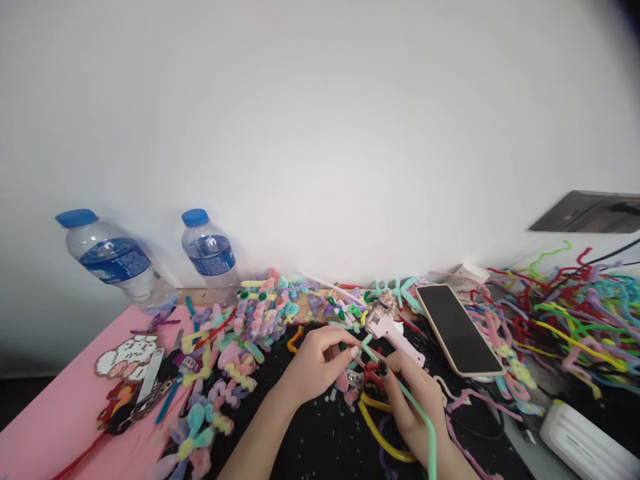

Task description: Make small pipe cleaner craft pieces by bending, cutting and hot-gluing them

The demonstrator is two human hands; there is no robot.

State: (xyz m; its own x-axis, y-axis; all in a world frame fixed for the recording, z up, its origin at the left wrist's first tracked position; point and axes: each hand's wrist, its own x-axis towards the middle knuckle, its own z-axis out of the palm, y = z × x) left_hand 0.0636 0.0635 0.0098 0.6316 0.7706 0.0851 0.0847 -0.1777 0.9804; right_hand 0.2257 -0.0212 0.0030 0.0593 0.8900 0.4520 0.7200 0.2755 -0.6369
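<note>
A mint green pipe cleaner (424, 417) runs from between my hands down past my right wrist, with a sharp bend near its upper end. My right hand (413, 400) pinches it between thumb and fingers. At the bent end, my left hand (320, 363) is closed in a pinch, its fingertips against the stem; the exact grip is partly hidden. Just behind my hands lies a pale pink glue gun (393, 333). Under and between them are yellow pipe cleaners (377, 433), a red piece and small scraps on the black mat (315, 440).
Two water bottles (114, 260) stand by the wall at left. Twisted pastel pipe cleaner pieces (257, 313) cover the back. A phone (460, 330) and a tangle of colourful pipe cleaners (580, 327) lie right, near a white case (590, 440). Keychains (143, 393) rest on pink board (55, 413).
</note>
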